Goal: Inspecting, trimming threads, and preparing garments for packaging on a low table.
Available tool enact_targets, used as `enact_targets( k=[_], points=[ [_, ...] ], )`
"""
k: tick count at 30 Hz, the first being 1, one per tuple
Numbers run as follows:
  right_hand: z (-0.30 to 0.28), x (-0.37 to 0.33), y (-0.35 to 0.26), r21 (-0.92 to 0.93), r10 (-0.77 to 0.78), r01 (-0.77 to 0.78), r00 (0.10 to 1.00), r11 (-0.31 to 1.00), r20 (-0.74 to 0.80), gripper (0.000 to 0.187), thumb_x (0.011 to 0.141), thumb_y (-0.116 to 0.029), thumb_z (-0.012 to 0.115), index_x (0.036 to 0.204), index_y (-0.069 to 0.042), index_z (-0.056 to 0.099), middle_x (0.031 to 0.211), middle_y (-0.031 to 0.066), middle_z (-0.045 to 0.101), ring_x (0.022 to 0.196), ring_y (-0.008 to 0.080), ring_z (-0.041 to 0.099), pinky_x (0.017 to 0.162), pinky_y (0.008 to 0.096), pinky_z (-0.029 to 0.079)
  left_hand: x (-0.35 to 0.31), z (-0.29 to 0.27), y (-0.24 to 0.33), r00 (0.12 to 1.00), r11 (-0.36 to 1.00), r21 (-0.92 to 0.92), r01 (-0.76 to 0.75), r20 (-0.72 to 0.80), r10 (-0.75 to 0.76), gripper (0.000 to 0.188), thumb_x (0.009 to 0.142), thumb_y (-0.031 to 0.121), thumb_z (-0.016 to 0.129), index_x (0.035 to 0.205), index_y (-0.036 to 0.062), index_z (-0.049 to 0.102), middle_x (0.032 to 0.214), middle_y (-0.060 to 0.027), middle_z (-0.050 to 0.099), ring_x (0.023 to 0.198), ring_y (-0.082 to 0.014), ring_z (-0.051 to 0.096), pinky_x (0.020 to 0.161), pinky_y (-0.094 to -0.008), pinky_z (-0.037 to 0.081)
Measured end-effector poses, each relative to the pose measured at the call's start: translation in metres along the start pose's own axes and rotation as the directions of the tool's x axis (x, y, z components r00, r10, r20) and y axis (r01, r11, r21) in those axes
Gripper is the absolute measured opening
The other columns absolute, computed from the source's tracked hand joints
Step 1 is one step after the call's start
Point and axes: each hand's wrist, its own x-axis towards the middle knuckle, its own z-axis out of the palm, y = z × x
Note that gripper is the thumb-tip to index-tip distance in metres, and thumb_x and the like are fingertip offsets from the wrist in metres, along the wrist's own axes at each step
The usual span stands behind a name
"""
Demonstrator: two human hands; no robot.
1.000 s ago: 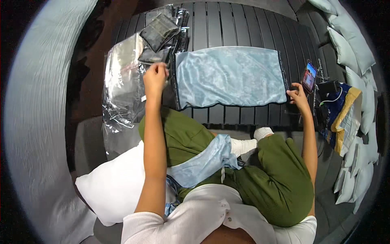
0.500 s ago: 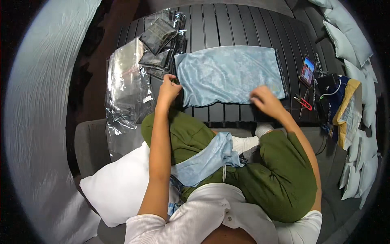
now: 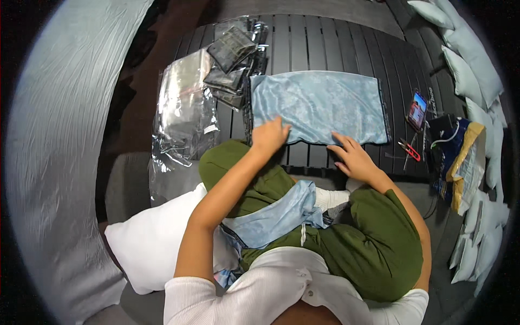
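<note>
Pressing flat on the near edge of a light blue cloth [image 3: 319, 105], both hands rest with fingers spread and grip nothing. The left hand [image 3: 269, 135] lies on the cloth's near left corner, palm down and open. The right hand [image 3: 352, 154] sits just at the near edge toward the middle, fingers splayed, its fingertips at the hem or only just short of it (I cannot tell which).

The cloth lies spread as a neat rectangle across a dark slatted table [image 3: 325, 43], in front of the person's crossed legs in green trousers [image 3: 374, 244]. Open palms on a spread cloth look like smoothing or holding it square rather than lifting it.

A second piece of the same blue cloth [image 3: 276, 216] is draped in the lap, close to hand. To the left of the spread cloth lie clear plastic bags [image 3: 184, 103] and a small stack of dark packets [image 3: 233, 51]. To the right sit a phone [image 3: 416, 110] and small red snips [image 3: 409, 150], well apart from the hands. A white pillow [image 3: 146, 244] rests by the left elbow.
</note>
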Motion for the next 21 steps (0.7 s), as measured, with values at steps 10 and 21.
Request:
enact_targets(
  k=[10,21],
  points=[
    [0.0,0.0,0.005,-0.031,0.073,-0.073,0.997,0.997,-0.009,0.049,0.071,-0.015,0.06,0.116,-0.008,0.044,0.131,0.0152,0.031,0.114,0.033,0.035,0.095,0.0413,0.03,0.015,-0.009,0.0,0.744,0.608,-0.777,-0.164,0.308,0.593,0.062,0.086,0.054,0.033,0.069,0.0018,0.061,0.065,-0.0075,0.06,0.065,-0.0187,0.055,0.066,-0.0316,0.044],
    [0.002,0.0,0.01,-0.02,0.098,-0.099,0.995,0.995,-0.029,0.049,0.072,-0.018,0.06,0.118,-0.011,0.043,0.132,0.0123,0.031,0.117,0.0311,0.033,0.097,0.0406,0.029,0.006,-0.008,0.004,0.479,0.856,-0.483,-0.184,0.717,0.507,0.053,0.084,0.051,0.039,0.1,0.0047,0.059,0.089,-0.0086,0.063,0.08,-0.0197,0.058,0.077,-0.0307,0.043]
  ],
)
